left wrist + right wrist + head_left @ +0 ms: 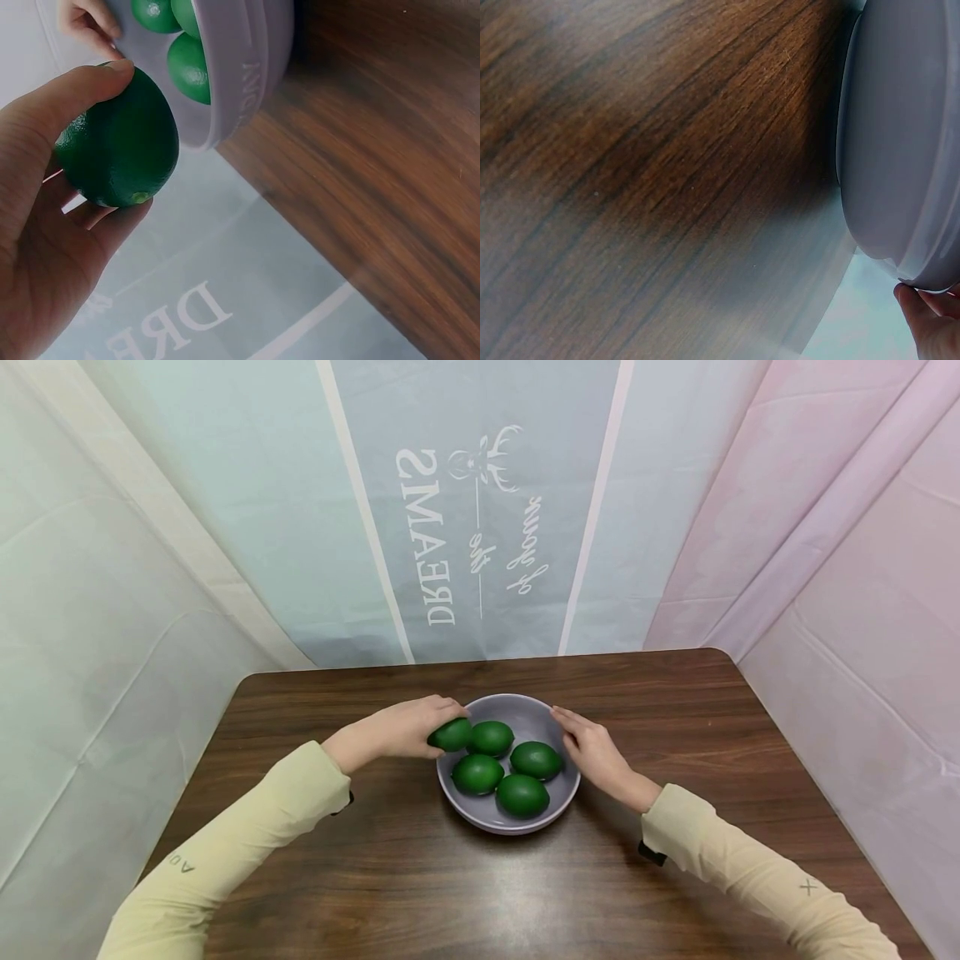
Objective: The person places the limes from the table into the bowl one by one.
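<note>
My left hand (401, 727) grips a green lime (124, 142) at the left rim of a greyish-purple bowl (528, 714). The thumb lies over one side of the fruit and the fingers are behind it. Several more limes (522, 796) lie inside the bowl, overlapped at the upper left by the held one in the head view. On the bowl's right side, my right hand (600, 760) rests its extended fingers at the rim. The right wrist view has those fingertips (907, 296) right against the bowl's edge, most of the hand being out of frame.
The bowl stands on a dark brown wooden table (360, 877) with rounded back corners. Behind it hangs a pale blue-grey cloth (487, 527) with mirrored lettering. Light fabric walls (97, 610) close in the left and right sides.
</note>
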`<move>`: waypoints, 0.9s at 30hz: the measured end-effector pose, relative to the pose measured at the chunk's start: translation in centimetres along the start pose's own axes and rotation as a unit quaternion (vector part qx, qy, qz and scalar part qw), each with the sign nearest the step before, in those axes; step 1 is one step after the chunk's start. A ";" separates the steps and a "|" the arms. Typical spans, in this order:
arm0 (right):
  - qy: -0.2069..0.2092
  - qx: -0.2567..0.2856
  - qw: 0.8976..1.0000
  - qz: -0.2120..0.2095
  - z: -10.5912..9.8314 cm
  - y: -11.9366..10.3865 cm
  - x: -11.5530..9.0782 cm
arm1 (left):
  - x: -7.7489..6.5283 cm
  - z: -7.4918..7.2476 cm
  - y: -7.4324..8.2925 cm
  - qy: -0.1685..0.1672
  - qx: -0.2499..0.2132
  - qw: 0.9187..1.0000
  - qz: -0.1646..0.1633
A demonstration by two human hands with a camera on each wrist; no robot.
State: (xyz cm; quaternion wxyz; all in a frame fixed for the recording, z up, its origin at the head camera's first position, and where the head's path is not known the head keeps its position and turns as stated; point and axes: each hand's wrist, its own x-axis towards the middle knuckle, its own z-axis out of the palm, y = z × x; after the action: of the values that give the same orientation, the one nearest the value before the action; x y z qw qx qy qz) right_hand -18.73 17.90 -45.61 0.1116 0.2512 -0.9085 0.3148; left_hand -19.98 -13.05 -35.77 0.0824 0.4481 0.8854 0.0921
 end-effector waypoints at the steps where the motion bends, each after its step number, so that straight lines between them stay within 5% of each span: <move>1: -0.001 0.000 1.000 0.000 0.0 0.0 0.0 | 0.0 0.0 0.1 -0.001 0.000 1.000 0.002; 27: 0.000 0.000 1.000 -0.001 -0.1 0.0 0.1 | 0.8 0.9 2.4 -0.025 -0.007 0.999 0.037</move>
State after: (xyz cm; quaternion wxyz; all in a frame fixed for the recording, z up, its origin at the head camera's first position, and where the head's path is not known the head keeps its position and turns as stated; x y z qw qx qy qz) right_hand -18.78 17.95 -45.50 0.1118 0.2519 -0.9081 0.3152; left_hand -18.35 -10.90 -36.13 0.1038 0.4823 0.8652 0.0898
